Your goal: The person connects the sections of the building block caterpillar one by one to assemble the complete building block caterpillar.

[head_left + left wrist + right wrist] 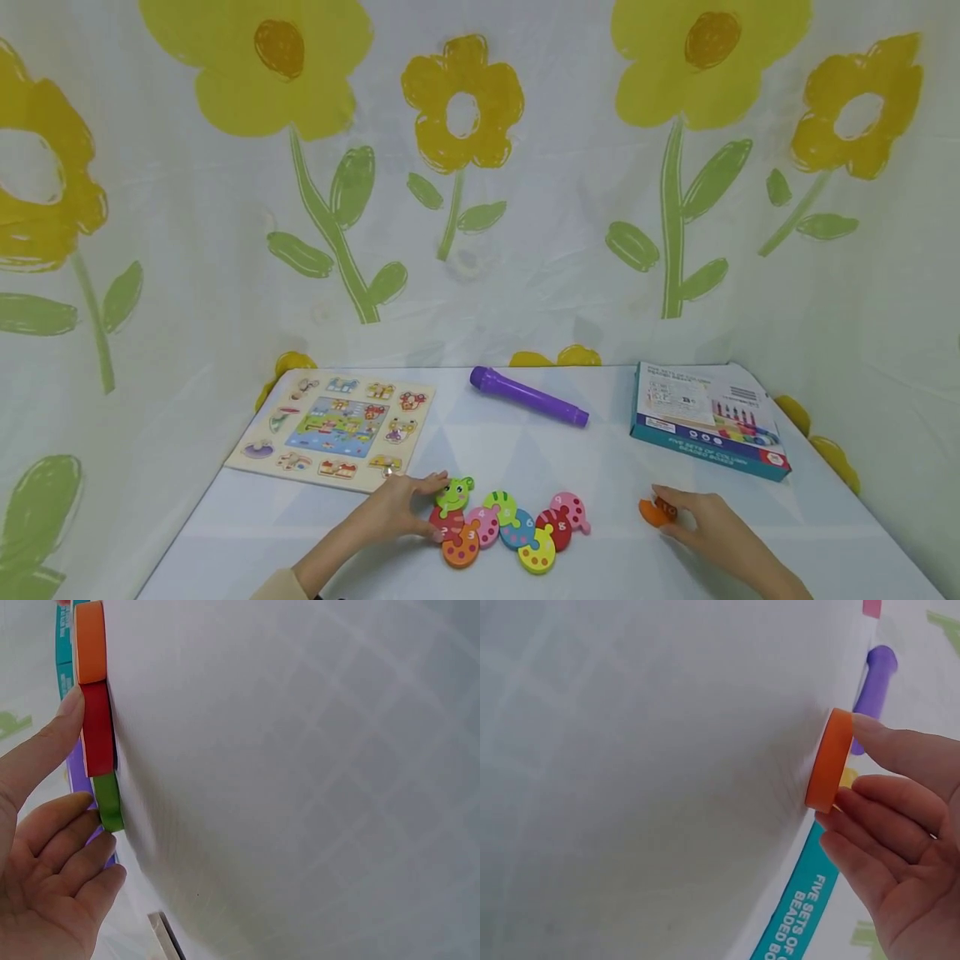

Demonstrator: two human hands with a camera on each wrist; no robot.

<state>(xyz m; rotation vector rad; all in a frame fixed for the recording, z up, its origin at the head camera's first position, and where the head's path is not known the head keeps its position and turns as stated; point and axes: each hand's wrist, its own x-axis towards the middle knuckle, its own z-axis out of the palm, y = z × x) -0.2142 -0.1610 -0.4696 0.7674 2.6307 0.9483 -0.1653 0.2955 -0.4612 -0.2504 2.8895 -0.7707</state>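
Note:
A wooden caterpillar puzzle (517,527) of numbered, coloured pieces lies on the white table. My left hand (401,506) holds its left end, thumb at the red piece (97,727) and fingertips beside the green head piece (109,801). To the right, apart from the caterpillar, my right hand (701,521) pinches an orange puzzle piece (654,512) between thumb and fingers. The right wrist view shows the edge of this orange piece (830,761) close over the tabletop. Pink piece 9 (568,505) forms the caterpillar's right end.
A wooden peg puzzle board (427,408) lies at the back left. Behind the caterpillar is a purple toy microphone (528,397). A teal and white box (708,421) of column beads lies at the back right. Flower-printed curtain (525,275) encloses the table.

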